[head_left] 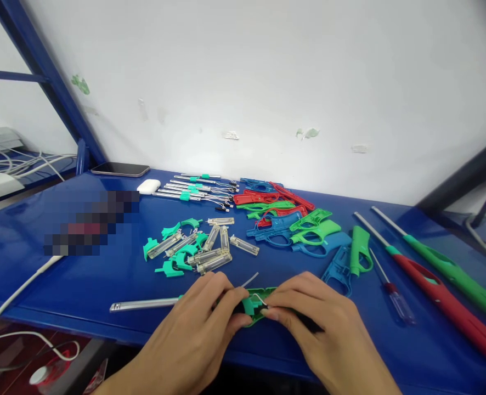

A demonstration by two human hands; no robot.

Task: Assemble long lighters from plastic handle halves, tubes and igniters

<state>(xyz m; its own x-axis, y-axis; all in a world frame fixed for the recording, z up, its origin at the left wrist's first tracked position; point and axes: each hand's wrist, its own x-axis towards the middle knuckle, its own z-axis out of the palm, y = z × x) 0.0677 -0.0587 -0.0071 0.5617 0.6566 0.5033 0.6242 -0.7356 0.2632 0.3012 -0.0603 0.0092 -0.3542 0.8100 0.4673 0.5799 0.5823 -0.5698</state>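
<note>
A green lighter casing half (254, 321) lies near the table's front edge between my hands, inner side up. My left hand (210, 312) is closed at its left part, thumb and fingers pinching a teal trigger (248, 306) in the casing. A silver lighter tube (144, 304) sticks out to the left from under this hand. My right hand (317, 315) is closed at the casing's right part. Its fingertips pinch at the end of a thin white wire (259, 299); a dark part shows beneath the fingers. A thin clear tube (250, 280) points up behind the casing.
Beyond my hands lie teal triggers (171, 269) and clear fuel tanks (213, 262). Silver tubes with wires (185, 189) and coloured casing halves (276, 227) lie farther back. At right are a screwdriver (397, 302), a red lighter (440, 296) and a green lighter (452, 263).
</note>
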